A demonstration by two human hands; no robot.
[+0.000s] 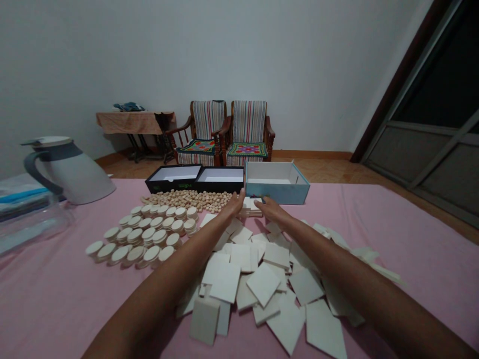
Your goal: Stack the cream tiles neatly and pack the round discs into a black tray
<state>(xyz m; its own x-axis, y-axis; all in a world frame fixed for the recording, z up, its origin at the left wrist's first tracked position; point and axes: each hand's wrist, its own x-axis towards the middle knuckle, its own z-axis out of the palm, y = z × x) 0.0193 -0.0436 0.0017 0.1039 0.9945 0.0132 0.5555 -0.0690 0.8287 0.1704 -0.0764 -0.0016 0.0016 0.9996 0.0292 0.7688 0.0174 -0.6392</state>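
Far out over the pink cloth, both arms reach to a low stack of pale square wooden tiles [251,205]. My left hand [235,204] lies along the stack's left side, thumb side up. From the right, my right hand [271,209] presses the stack, its thumb on the top tiles and its other fingers partly hidden behind. Between my forearms spreads a loose heap of square tiles [264,283], overlapping at many angles. Left of them stand rows of stacked round wooden discs [148,233]. Small wooden pieces [187,200] lie scattered behind the discs.
Two black shallow boxes [170,185] and a light blue box [277,192] stand open behind the hands. Thin pale strips [368,255] lie right. A grey-white jug [77,172] and clear plastic container [35,224] stand left on the pink cloth [415,234]. Two chairs [247,122] stand beyond.
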